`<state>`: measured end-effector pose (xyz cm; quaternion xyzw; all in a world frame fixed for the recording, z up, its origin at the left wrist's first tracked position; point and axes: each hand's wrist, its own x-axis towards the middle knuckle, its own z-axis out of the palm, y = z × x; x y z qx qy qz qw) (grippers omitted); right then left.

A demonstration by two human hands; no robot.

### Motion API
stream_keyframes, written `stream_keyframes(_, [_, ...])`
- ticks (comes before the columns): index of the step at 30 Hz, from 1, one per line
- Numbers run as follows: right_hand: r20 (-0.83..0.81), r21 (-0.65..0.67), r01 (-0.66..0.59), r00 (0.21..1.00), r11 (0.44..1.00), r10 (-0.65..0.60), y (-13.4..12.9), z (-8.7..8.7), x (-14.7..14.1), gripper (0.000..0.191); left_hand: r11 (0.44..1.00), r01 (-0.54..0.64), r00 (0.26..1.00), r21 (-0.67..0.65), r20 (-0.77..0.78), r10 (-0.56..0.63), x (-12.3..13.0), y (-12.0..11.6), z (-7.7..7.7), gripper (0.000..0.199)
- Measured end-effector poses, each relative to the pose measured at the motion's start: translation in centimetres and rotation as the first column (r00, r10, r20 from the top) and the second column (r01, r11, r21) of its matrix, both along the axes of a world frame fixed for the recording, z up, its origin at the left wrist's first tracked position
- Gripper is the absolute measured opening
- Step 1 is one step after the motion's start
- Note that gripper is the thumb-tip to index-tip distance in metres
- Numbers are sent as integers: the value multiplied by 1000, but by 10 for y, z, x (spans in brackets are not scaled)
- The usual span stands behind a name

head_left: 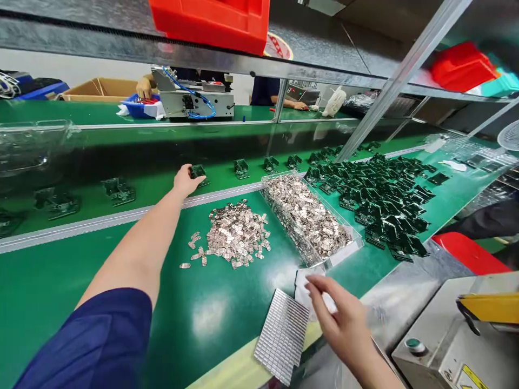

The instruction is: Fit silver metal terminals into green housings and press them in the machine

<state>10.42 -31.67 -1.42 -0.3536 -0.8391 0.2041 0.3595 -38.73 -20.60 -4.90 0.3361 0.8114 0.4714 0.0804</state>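
My left hand (186,181) reaches over the metal rail, its fingers closed around a small dark green part (198,172) on the back strip of the bench. The part looks like a molded piece with a flat base; its exact kind does not show. Low at the right, my right hand (343,316) is raised with thumb and fingertips pinched together; anything between them is too small to see. Below it lies a grid-like metal plate (281,332) beside a white piece (302,292). A heap of small silvery metal pieces (237,235) sits between my arms.
A clear tray (354,243) full of similar metal pieces stands right of the heap. Beyond it spreads a large pile of dark green parts (381,194). More stand along the back strip. A shelf (324,67) with red bins (214,21) hangs above. Co-workers' hands (145,88) show across the bench.
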Motion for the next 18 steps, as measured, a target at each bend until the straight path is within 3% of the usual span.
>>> stream_keyframes(2, [106,-21,-77,991,997,79,24,-4,-41,20,999,34,999,24,28,-35,-1,6,-10,77])
stream_keyframes(5, [365,-20,-50,930,999,53,51,-14,-81,21,994,57,998,95,32,-61,3,-8,-19,88])
stream_keyframes(9, [590,21,-5,807,1000,-9,64,-26,-100,13,982,-12,1000,191,-19,16,-3,-73,-23,70])
stream_keyframes(12, [589,48,-52,808,998,14,70,-37,-100,5,963,-178,981,203,-43,190,-23,-139,-24,55])
stream_keyframes(15, [578,115,-138,815,984,47,79,-47,-97,11,941,-301,949,152,-48,311,-50,-187,-21,60])
stream_keyframes(18, [640,165,-202,767,965,51,90,-53,-97,15,955,-284,956,88,-52,290,-74,-202,-18,79])
